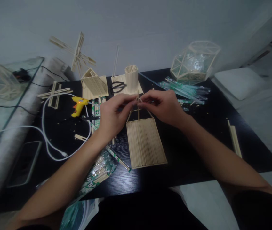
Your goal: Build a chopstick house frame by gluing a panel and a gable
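Observation:
A flat panel of wooden sticks (145, 143) lies on the black table (198, 153) in front of me. At its far edge thin sticks rise into a small triangular frame (138, 110). My left hand (113, 115) and my right hand (163, 107) meet above that frame, both with fingers pinched on the top ends of its sticks. The fingertips almost touch each other.
A yellow glue gun (78, 105) with a white cable (47, 134) lies at the left. Behind are a stick house (94, 84), scissors (118, 86), a stick cup (131, 78), a stick windmill (76, 54) and a faceted stick dome (195, 62). Plastic-wrapped sticks (186, 91) lie at the right, wrappers (100, 169) near me.

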